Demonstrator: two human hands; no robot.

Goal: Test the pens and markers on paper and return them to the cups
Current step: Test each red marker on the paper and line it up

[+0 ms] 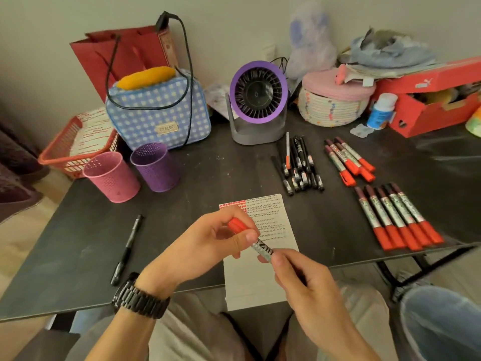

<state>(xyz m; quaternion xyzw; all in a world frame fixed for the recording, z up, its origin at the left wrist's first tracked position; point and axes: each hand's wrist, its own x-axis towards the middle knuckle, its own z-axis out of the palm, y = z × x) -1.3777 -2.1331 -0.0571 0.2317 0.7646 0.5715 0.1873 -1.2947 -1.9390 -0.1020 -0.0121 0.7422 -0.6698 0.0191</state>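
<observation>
Over the marked white paper [270, 272] I hold a red-capped marker [263, 247] between both hands. My left hand [208, 246] pinches its red cap end; my right hand [309, 287] grips the barrel's other end. A pink cup [112, 177] and a purple cup [156, 166] stand at the left. Several black pens [299, 165] lie in a bunch near the fan. Three red-capped markers [348, 160] lie to their right, and a row of several more markers [398, 217] lies near the table's right front edge. One black pen [126, 250] lies alone at the left.
A purple desk fan [257, 100], a checked blue bag [158, 110], a red basket [75, 144], a woven lidded basket [335, 100], a small bottle [381, 110] and a red shoebox [432, 100] line the back of the dark table [203, 183]. My knees show below its front edge.
</observation>
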